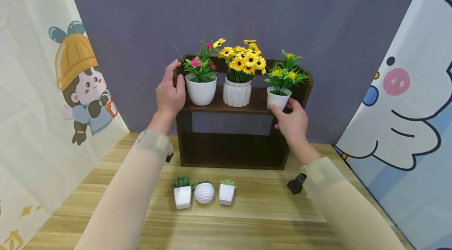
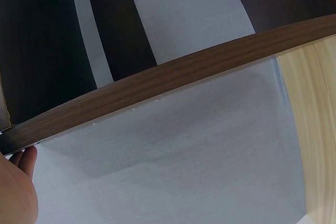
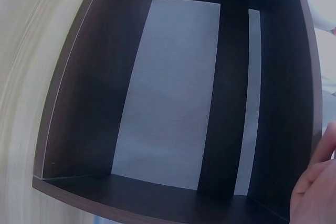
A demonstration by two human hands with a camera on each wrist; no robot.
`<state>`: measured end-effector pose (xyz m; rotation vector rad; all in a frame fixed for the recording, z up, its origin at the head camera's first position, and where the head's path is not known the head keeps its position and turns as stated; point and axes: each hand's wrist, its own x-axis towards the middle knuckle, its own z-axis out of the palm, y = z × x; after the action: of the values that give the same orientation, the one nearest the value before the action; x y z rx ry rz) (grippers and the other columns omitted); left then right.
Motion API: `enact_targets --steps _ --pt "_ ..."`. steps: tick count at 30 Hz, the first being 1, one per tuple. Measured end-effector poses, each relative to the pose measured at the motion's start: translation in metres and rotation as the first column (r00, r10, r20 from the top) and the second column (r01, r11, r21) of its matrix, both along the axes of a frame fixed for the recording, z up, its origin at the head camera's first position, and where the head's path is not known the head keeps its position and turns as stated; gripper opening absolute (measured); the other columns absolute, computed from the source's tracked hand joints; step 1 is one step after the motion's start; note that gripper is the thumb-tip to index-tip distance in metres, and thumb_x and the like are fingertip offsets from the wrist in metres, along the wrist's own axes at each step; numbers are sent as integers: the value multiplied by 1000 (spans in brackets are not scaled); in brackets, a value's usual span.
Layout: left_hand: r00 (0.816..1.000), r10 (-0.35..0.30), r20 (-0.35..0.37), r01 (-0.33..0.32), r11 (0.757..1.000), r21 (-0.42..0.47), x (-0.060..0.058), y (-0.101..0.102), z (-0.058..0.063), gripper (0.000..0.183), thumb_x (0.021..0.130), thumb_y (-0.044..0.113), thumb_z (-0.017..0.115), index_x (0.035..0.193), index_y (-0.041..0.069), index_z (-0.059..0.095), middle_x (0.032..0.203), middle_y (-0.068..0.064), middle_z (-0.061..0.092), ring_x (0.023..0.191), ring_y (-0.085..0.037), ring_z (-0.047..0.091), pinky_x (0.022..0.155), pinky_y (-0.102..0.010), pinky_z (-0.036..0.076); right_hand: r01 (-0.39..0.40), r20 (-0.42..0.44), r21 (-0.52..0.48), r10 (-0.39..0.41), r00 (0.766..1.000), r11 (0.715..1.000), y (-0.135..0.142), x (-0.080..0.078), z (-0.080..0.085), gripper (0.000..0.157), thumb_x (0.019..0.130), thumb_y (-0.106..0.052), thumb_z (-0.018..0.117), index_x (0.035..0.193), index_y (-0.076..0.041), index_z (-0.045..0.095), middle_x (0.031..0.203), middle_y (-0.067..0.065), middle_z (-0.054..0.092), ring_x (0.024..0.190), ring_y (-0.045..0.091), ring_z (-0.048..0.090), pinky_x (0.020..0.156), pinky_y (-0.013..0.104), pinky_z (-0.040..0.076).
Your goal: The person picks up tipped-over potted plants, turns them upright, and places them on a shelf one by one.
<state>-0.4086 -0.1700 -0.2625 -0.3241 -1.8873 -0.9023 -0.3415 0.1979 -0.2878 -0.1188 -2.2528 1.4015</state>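
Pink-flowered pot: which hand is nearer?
Left. The left hand grips the left side of the shelf, beside the pink-flowered pot; the right hand holds a yellow-flowered pot at the other end.

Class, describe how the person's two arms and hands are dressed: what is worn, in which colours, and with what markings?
The left hand and right hand are gloveless. The left sleeve and right sleeve are long and beige. The left cuff bears small dark lettering, too small to read. A small black device shows at each wrist.
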Motion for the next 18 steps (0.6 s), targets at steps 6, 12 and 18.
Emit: enact_targets --steps 6,12,18 --pt "1000 -3 1 3 1000 6 1 0 0 45 113 29 47 155 16 56 165 -1 58 96 -52 70 81 -67 53 9 2 26 -9 1000 1000 -1 -6 -2 83 99 -54 78 165 -12 48 158 14 61 51 5 61 56 21 53" --pt "1000 -4 -3 4 1000 6 2 1 1 45 113 29 46 156 17 56 166 -1 58 98 -52 70 82 -67 53 19 2 25 -19 1000 1000 -2 -10 -3 82 99 -53 78 164 -13 49 158 13 61 51 5 62 56 20 54" --pt "1000 -5 -12 5 1000 5 1 1 0 45 113 28 46 155 14 57 165 -2 58 93 -52 69 80 -67 52 24 7 13 -24 1000 1000 -2 -14 -3 79 100 -50 78 164 -13 49 158 13 62 50 4 61 56 20 53"
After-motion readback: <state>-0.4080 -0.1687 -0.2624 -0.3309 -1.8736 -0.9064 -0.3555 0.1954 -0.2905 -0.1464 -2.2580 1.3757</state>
